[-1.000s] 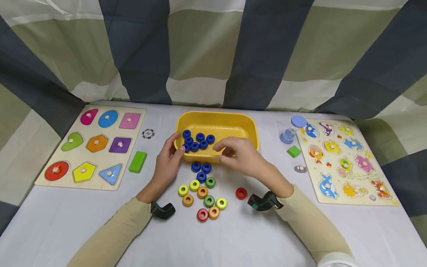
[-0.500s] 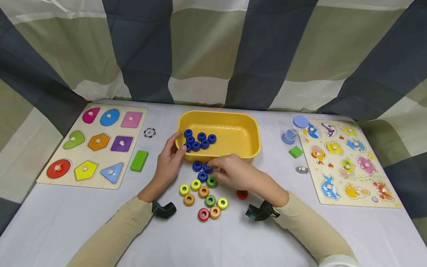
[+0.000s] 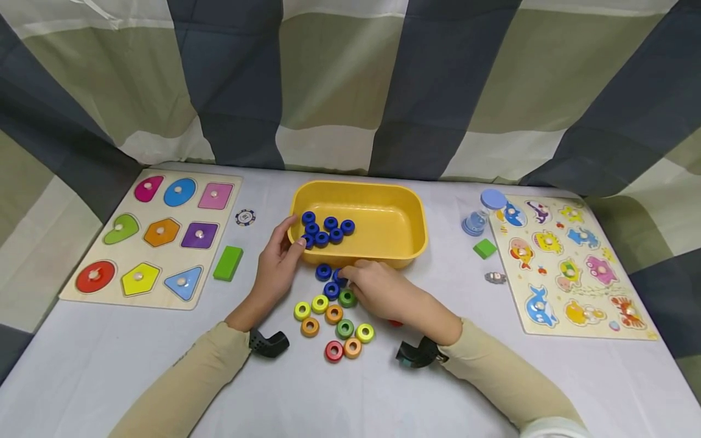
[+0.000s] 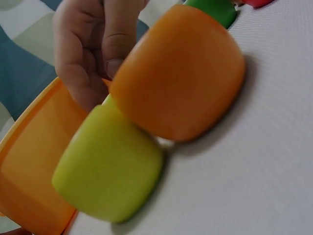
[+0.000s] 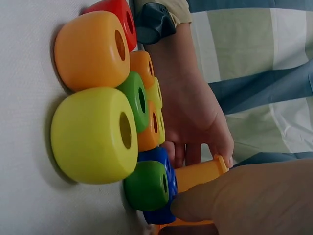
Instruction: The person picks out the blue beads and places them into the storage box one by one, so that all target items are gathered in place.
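Note:
My left hand (image 3: 276,267) grips the left side of a yellow plastic tub (image 3: 391,228), its thumb over the front rim. Several blue rings (image 3: 322,243) lie inside, toward the tub's left. Just outside the front wall, my right hand (image 3: 386,295) pinches a blue ring (image 5: 160,216) between thumb and fingers, low over the table and partly covering it. Two more blue rings sit beside it. Closer to me are loose yellow (image 3: 302,318), orange (image 3: 310,334), green (image 3: 344,336) and red rings (image 3: 333,360). Another red ring (image 3: 395,323) is mostly hidden behind the right hand.
A wooden shape puzzle (image 3: 134,254) lies at left, near a poker chip (image 3: 245,217) and a green block (image 3: 227,264). At right lie a sea-animal puzzle (image 3: 577,307), a small clear blue container (image 3: 473,225), a green square block (image 3: 484,249) and a small grey figure (image 3: 495,278).
My right hand has come from over the tub down to the blue rings in front of it and taken hold of one. The left hand keeps its grip on the tub.

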Demonstrator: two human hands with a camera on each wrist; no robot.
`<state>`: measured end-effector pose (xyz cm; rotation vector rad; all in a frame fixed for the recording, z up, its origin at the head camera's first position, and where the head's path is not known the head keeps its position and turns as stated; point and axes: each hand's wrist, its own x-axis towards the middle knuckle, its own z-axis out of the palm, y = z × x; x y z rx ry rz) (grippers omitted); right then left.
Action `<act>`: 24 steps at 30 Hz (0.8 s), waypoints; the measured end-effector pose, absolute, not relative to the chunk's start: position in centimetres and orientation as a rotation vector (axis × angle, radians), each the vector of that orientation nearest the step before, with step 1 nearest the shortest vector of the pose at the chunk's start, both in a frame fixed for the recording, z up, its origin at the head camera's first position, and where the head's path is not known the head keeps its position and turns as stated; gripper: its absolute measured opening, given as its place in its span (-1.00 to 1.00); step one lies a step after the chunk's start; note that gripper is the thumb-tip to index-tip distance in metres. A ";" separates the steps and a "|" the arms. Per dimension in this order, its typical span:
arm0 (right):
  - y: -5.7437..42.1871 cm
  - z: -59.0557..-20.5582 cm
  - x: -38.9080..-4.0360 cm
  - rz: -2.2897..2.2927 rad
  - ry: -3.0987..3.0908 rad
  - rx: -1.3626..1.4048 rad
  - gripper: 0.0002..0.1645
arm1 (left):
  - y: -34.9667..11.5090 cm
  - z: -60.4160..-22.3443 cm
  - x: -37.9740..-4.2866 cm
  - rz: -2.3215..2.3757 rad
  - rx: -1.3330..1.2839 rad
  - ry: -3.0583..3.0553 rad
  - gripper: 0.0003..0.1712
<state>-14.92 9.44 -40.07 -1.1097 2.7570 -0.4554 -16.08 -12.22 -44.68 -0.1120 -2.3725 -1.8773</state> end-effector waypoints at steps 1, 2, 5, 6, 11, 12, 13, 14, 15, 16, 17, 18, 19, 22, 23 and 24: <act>9.4 -40.1 -14.9 -0.469 2.755 -1.117 -0.73 | -12.3 -45.2 -16.3 -1.871 -0.119 -2.364 -0.42; 9.4 -40.1 -15.0 -0.481 2.755 -1.124 -0.76 | -12.3 -45.2 -16.3 -1.873 -0.121 -2.361 -0.42; 9.5 -40.3 -15.2 -0.531 2.748 -1.150 -0.84 | -12.3 -45.2 -16.3 -1.870 -0.123 -2.357 -0.42; 9.5 -40.5 -15.3 -0.547 2.746 -1.159 -0.87 | -12.3 -45.2 -16.3 -1.869 -0.123 -2.358 -0.42; 9.6 -41.0 -15.6 -0.601 2.741 -1.200 -0.91 | -12.3 -45.1 -16.3 -1.861 -0.126 -2.364 -0.42; 9.6 -41.1 -15.6 -0.606 2.742 -1.207 -0.89 | -12.3 -45.1 -16.3 -1.861 -0.123 -2.366 -0.42; 9.6 -41.1 -15.7 -0.610 2.743 -1.214 -0.86 | -12.3 -45.1 -16.3 -1.861 -0.122 -2.367 -0.42; 9.6 -41.2 -15.7 -0.614 2.745 -1.221 -0.84 | -12.3 -45.2 -16.3 -1.859 -0.127 -2.368 -0.42; 9.6 -41.3 -15.7 -0.617 2.746 -1.229 -0.82 | -12.3 -45.1 -16.3 -1.860 -0.126 -2.369 -0.42; 9.6 -41.4 -15.7 -0.618 2.747 -1.235 -0.81 | -12.3 -45.1 -16.2 -1.860 -0.126 -2.370 -0.42; 9.6 -41.4 -15.7 -0.619 2.749 -1.242 -0.80 | -12.3 -45.1 -16.2 -1.860 -0.125 -2.371 -0.42; 9.6 -41.5 -15.7 -0.624 2.750 -1.248 -0.80 | -12.3 -45.1 -16.2 -1.861 -0.126 -2.373 -0.42; 9.6 -41.5 -15.8 -0.629 2.750 -1.253 -0.80 | -12.3 -45.1 -16.2 -1.861 -0.129 -2.373 -0.42; 9.6 -41.5 -15.8 -0.650 2.747 -1.268 -0.81 | -12.3 -45.0 -16.2 -1.865 -0.127 -2.369 -0.42; 9.6 -41.5 -15.8 -0.659 2.745 -1.272 -0.82 | -12.3 -45.0 -16.2 -1.865 -0.131 -2.368 -0.42; 9.6 -41.5 -15.8 -0.666 2.744 -1.277 -0.82 | -12.3 -45.0 -16.2 -1.865 -0.130 -2.368 -0.42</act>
